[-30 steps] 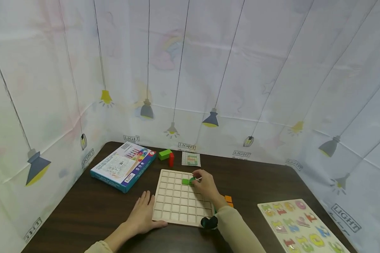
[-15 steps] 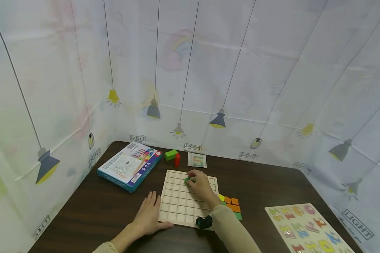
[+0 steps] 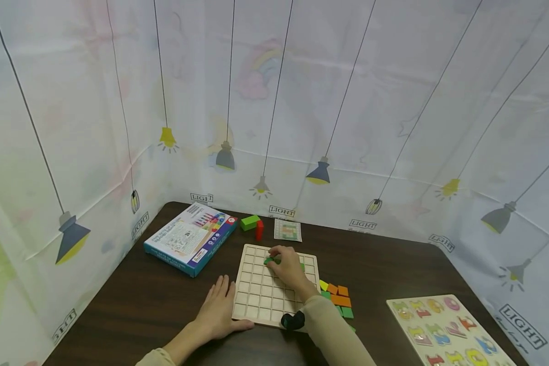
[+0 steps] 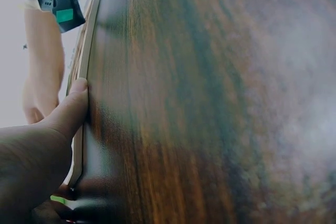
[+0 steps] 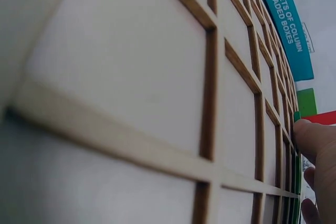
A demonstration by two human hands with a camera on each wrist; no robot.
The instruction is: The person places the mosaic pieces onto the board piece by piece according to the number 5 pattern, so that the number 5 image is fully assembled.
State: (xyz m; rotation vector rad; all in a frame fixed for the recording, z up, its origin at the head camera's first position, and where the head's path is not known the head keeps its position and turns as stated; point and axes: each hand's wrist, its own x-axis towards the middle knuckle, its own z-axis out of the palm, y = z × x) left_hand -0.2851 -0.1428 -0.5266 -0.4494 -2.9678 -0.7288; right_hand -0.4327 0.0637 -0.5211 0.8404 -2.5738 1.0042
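On the table lies a wooden grid board (image 3: pixel 258 300) with square cells. My right hand (image 3: pixel 287 268) is over its far rows, thumb and fingers pinching a green tile (image 3: pixel 268 261). In the right wrist view the thumb (image 5: pixel 310 136) is against the green tile (image 5: pixel 297 116) at the board's far side. Another bit of green tile (image 3: pixel 303 266) shows just right of that hand; the fingers hide the cells between. My left hand (image 3: pixel 217 311) rests at the board's left side with fingers straight. Its thumb (image 4: pixel 73 106) touches the board's edge (image 4: pixel 89 40).
Several yellow, orange and green tiles (image 3: pixel 340 300) lie right of the board. Behind it are a green block (image 3: pixel 249 222), a red block (image 3: pixel 259 230) and a pattern card (image 3: pixel 287 230). A box (image 3: pixel 192 237) lies back left, a number puzzle board (image 3: pixel 448 328) front right.
My right hand has moved left across the board's far rows with the green tile. The head view has shifted, so everything sits further right. My left hand stays at the board's side.
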